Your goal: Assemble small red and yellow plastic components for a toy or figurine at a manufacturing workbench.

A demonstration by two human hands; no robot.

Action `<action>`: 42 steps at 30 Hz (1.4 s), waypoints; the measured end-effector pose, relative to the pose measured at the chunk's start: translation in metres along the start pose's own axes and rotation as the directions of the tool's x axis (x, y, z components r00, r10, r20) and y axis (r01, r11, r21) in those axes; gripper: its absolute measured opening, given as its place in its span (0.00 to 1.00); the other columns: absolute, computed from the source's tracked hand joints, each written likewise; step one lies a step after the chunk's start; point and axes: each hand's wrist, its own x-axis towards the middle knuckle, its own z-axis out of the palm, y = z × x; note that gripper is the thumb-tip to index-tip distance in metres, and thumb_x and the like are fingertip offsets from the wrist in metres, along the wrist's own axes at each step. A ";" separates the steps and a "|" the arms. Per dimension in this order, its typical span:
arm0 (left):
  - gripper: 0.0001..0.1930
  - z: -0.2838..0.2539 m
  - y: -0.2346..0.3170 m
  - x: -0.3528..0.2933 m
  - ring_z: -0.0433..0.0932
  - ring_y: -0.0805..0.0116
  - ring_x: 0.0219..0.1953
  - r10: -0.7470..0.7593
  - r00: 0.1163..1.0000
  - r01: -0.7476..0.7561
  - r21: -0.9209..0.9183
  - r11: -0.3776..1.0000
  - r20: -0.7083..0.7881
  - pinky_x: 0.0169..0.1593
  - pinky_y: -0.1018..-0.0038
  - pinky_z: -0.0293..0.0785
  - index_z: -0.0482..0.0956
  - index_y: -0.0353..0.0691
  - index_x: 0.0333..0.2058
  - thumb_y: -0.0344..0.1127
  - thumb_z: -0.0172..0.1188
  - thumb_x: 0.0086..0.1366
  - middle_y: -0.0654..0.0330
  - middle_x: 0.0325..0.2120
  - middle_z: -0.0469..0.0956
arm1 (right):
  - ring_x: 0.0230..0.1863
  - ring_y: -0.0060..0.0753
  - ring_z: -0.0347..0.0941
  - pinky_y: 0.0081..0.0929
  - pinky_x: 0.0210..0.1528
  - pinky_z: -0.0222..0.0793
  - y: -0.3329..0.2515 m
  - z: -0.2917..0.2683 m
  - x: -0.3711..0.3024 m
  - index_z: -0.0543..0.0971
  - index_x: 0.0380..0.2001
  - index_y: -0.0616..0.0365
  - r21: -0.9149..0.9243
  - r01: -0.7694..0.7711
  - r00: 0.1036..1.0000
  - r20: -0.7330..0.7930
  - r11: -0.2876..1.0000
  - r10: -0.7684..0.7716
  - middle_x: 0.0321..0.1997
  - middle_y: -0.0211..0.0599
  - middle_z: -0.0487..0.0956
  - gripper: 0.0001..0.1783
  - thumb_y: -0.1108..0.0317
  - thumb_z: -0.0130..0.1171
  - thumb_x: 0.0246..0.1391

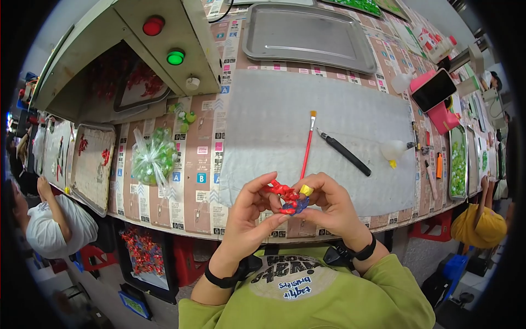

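Head view shows a small red and blue figurine (287, 198) with a yellow tip, held up in front of the chest just over the near edge of the worktop (208, 159). Both hands are closed on it: the left hand (249, 216) pinches its red end between thumb and fingers, and the right hand (330, 205) grips the blue and yellow end. It looks light, stiff and small, probably moulded plastic with thin limbs that could snap, so a fingertip hold on the thicker body seems safest. Beyond it on a grey mat (323, 137) lie a red-handled brush (308, 145), a black craft knife (346, 153) and a small squeeze bottle (395, 150). A bag of green pieces (153, 162) sits to the left, and a metal tray (307, 35) farther back.
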 end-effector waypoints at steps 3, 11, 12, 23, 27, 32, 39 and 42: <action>0.33 -0.002 -0.001 -0.001 0.68 0.78 0.36 0.040 0.999 -0.040 0.023 0.999 0.019 0.43 0.80 0.66 0.56 0.36 0.55 0.21 0.60 0.51 0.64 0.33 0.67 | 0.44 0.25 0.71 0.25 0.48 0.68 0.003 -0.001 0.000 0.67 0.39 0.63 0.090 -0.041 0.999 0.010 0.995 0.040 0.41 0.35 0.71 0.16 0.79 0.58 0.46; 0.33 -0.007 -0.002 -0.004 0.68 0.78 0.34 0.059 0.998 -0.059 -0.001 0.998 -0.013 0.42 0.80 0.66 0.55 0.36 0.56 0.21 0.59 0.52 0.63 0.29 0.67 | 0.43 0.23 0.71 0.22 0.46 0.68 0.007 -0.001 0.000 0.68 0.39 0.63 0.073 0.020 1.000 -0.003 0.997 -0.020 0.41 0.34 0.70 0.16 0.80 0.58 0.46; 0.33 -0.009 -0.003 -0.005 0.68 0.78 0.34 0.059 0.998 -0.059 -0.015 0.998 -0.029 0.41 0.81 0.66 0.55 0.37 0.56 0.20 0.59 0.51 0.63 0.29 0.68 | 0.43 0.23 0.71 0.22 0.46 0.68 0.006 0.000 0.000 0.68 0.39 0.63 0.079 0.017 1.000 -0.010 0.997 -0.017 0.41 0.34 0.70 0.15 0.80 0.57 0.46; 0.20 -0.020 -0.025 0.002 0.71 0.77 0.29 -0.022 0.974 0.139 0.526 0.839 -0.224 0.33 0.82 0.68 0.69 0.36 0.46 0.20 0.57 0.52 0.63 0.26 0.71 | 0.42 0.31 0.73 0.27 0.45 0.71 0.009 -0.001 -0.004 0.66 0.38 0.64 0.233 -0.027 0.999 -0.023 0.972 0.033 0.40 0.36 0.70 0.12 0.82 0.53 0.48; 0.17 -0.016 -0.028 0.007 0.71 0.72 0.27 0.064 0.972 0.115 0.698 0.706 -0.225 0.31 0.79 0.69 0.72 0.37 0.42 0.21 0.58 0.51 0.61 0.25 0.71 | 0.42 0.35 0.74 0.34 0.42 0.75 0.009 -0.005 -0.004 0.65 0.35 0.62 0.433 -0.102 0.991 -0.030 0.896 0.128 0.39 0.41 0.72 0.12 0.80 0.54 0.48; 0.15 -0.018 -0.027 0.010 0.71 0.68 0.26 0.129 0.980 0.050 0.818 0.573 -0.150 0.30 0.76 0.69 0.73 0.37 0.40 0.23 0.58 0.51 0.59 0.24 0.71 | 0.38 0.38 0.75 0.33 0.33 0.78 0.008 -0.008 -0.004 0.65 0.34 0.61 0.525 -0.139 0.982 -0.040 0.840 0.187 0.35 0.48 0.75 0.14 0.75 0.58 0.46; 0.17 -0.017 -0.011 0.001 0.72 0.72 0.33 0.047 0.974 0.080 0.533 0.842 -0.220 0.34 0.78 0.70 0.72 0.36 0.43 0.24 0.59 0.52 0.60 0.33 0.73 | 0.38 0.36 0.75 0.31 0.34 0.77 0.010 -0.013 -0.005 0.65 0.34 0.60 0.599 -0.172 0.980 0.025 0.782 0.196 0.36 0.47 0.75 0.13 0.75 0.57 0.47; 0.22 -0.011 -0.002 -0.002 0.72 0.73 0.38 -0.072 0.991 0.098 0.232 0.968 -0.116 0.38 0.79 0.70 0.68 0.34 0.48 0.25 0.59 0.53 0.59 0.38 0.72 | 0.39 0.34 0.75 0.29 0.36 0.76 0.009 -0.011 -0.006 0.65 0.34 0.60 0.552 -0.177 0.980 0.020 0.815 0.199 0.37 0.45 0.75 0.13 0.76 0.58 0.46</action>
